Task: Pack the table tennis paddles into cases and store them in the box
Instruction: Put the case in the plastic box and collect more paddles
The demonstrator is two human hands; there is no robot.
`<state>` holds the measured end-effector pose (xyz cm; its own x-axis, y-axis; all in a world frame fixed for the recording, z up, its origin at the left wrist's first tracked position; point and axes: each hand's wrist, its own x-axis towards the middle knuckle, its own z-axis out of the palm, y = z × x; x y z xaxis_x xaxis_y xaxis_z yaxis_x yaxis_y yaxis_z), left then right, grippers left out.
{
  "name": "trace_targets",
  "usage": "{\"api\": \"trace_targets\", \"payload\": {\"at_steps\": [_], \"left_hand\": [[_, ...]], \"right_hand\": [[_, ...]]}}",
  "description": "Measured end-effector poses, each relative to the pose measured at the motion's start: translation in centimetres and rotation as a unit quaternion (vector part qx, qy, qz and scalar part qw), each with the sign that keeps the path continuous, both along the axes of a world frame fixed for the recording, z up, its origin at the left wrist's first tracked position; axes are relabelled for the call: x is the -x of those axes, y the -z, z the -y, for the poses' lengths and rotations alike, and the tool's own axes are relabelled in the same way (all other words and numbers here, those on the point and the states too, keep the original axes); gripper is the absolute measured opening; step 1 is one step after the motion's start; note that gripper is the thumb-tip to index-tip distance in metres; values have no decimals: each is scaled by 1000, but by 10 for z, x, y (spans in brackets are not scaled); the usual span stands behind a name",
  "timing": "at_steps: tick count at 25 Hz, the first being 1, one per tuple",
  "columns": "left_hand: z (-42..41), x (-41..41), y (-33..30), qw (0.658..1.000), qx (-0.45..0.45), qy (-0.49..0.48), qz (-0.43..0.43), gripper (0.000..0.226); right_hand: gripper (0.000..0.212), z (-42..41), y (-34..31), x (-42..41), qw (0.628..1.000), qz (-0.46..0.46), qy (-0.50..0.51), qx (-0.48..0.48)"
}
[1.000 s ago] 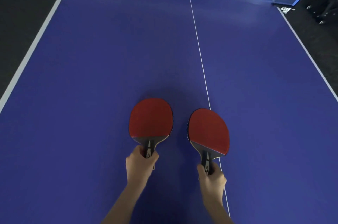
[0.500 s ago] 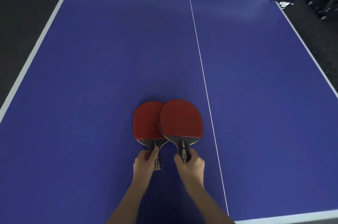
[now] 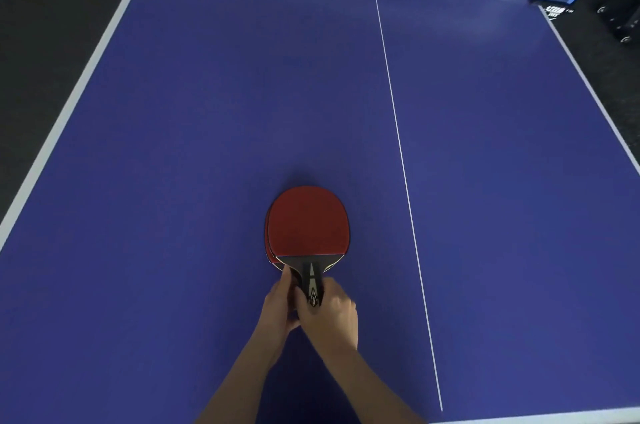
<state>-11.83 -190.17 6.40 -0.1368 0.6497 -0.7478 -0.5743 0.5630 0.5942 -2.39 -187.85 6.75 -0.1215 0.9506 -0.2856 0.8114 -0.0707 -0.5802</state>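
Head view: two red paddles [image 3: 308, 226] stacked on the blue counter [image 3: 173, 146], left of its white centre line [image 3: 398, 132]. Handles grasped by left hand [image 3: 277, 311] and right hand [image 3: 332, 314], fingers clenched around them. Risk: top paddle sliding off if grip loosened. No cases or box visible.

Bare table [image 3: 207, 146] around stacked paddles [image 3: 310, 221]
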Motion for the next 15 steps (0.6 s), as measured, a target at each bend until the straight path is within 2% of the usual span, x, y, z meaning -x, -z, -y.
{"api": "trace_targets", "payload": {"at_steps": [5, 7, 9, 11, 13, 15], "left_hand": [[-6, 1, -2, 1000, -2, 5, -9, 45], [-9, 1, 0, 999, 5, 19, -31, 39], [-11, -1, 1, 998, 11, 25, -63, 29], [-13, -3, 1, 996, 20, 19, -90, 23], [-12, -1, 2, 993, 20, 26, -110, 22], [-10, 4, 3, 992, 17, 37, -123, 23]], "right_hand": [[34, 9, 3, -11, 991, 48, -113, -57], [30, 14, 4, -20, 990, 35, -125, -61], [26, 10, 3, -28, 998, -9, -54, -34], [25, -5, -2, -33, 996, -57, 63, 25], [31, -24, -9, -35, 973, -134, 148, 112], [38, -40, -18, -35, 937, -229, 188, 183]]}}
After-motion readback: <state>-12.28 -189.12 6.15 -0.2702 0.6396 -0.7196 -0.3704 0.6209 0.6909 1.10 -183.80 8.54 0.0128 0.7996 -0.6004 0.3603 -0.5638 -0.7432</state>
